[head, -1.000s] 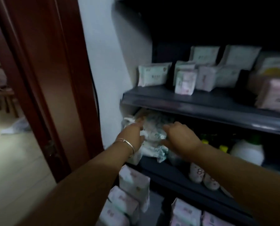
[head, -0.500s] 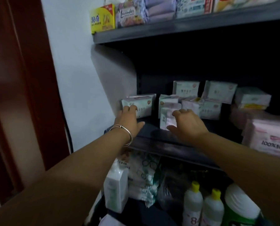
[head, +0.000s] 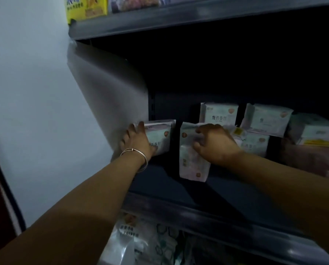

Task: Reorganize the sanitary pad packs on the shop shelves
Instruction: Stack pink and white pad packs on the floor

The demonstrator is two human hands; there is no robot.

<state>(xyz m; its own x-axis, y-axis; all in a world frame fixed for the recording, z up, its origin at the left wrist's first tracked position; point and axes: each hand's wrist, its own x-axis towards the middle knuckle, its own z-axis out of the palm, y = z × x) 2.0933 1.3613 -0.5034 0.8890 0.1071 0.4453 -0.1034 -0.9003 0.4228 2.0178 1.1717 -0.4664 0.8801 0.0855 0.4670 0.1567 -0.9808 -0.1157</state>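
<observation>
**While both hands grip packs on the middle shelf**

Where the dark shelf (head: 160,180) meets the pale side wall (head: 106,96): left hand (head: 136,141), silver bangle (head: 138,155) at the wrist, fingers curled over the top and left end of a pale green pad pack (head: 160,136), grasping it. Pack upright, hard against the wall, at the far left of the row.

Just to the right, apart by a dark gap: right hand (head: 214,143), fingers bent round the upper part of a taller white-and-pink pack (head: 192,159), pinching it between thumb and fingers. Pack upright, bottom edge on the shelf, nearer the front than the rest.

Behind the right hand: one green-and-white pack (head: 219,114) standing at the back, another (head: 267,119) tilted beside it, a lower one (head: 255,143) in front, partly hidden by the wrist. Farther right: a flat stack of packs (head: 316,131), and below it a blurred pinkish bundle (head: 313,159), too soft to read.

Above, on the upper shelf: a yellow box (head: 86,7) at the left end. Below the shelf lip: crinkled plastic bags (head: 140,243) with print, partly out of view.
</observation>
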